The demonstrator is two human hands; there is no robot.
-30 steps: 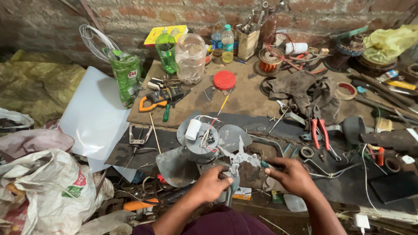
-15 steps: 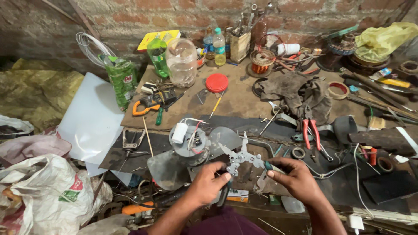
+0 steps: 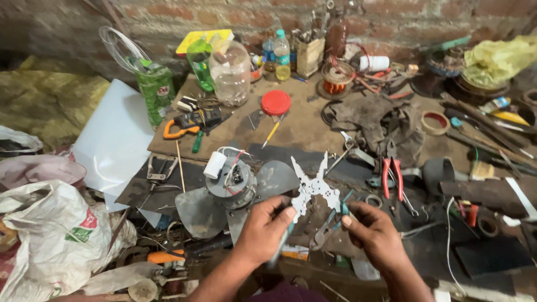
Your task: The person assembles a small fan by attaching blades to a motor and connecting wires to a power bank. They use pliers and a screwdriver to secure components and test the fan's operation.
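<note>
Left hand (image 3: 267, 228) closed on one teal handle of the wire stripper (image 3: 314, 189), right hand (image 3: 373, 235) pinching the other with fingertips — tool raised over the bench, handles spread, jaws open and holding no wire. Just left of it, the fan motor (image 3: 234, 182) with grey blades, leads and white capacitor (image 3: 214, 165) loose on top. Judged early: nothing stripped or joined yet. Farther out, red-handled pliers (image 3: 390, 174), red lid (image 3: 276, 102).
</note>
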